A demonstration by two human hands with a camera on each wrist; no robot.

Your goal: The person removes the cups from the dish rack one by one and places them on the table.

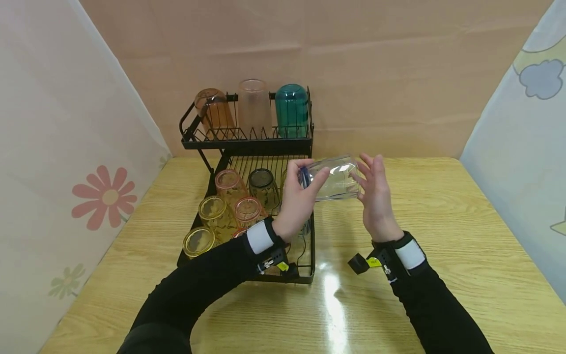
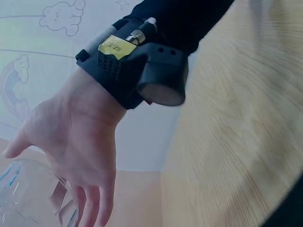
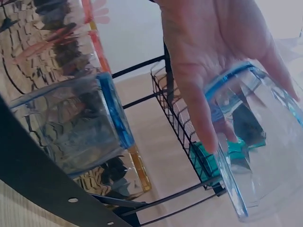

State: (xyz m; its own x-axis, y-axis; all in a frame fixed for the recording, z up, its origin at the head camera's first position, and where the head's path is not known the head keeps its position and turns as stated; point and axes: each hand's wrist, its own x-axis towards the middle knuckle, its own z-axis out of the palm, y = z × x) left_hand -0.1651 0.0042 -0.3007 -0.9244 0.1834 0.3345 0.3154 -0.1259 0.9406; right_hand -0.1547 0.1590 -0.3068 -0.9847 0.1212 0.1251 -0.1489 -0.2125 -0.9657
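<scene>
A clear drinking glass (image 1: 335,181) with a bluish base lies nearly level in the air, just right of the black rack. My left hand (image 1: 297,200) grips it around the base end, thumb on the near side. At the other end, my right hand (image 1: 377,200) has its fingers loosely extended beside the glass's rim; whether they touch it is hard to tell. The left wrist view shows the right hand (image 2: 80,135), palm visible, its fingers by the glass (image 2: 28,196). In the right wrist view the left hand (image 3: 208,47) holds the glass (image 3: 279,175).
A black two-tier rack (image 1: 247,144) stands on the wooden table (image 1: 442,221). Its top tier bears upside-down brown (image 1: 216,105), clear pinkish (image 1: 254,105) and teal (image 1: 291,110) glasses. Several upside-down glasses fill the lower tier, including a yellow glass (image 1: 214,211) and a dark one (image 1: 264,187).
</scene>
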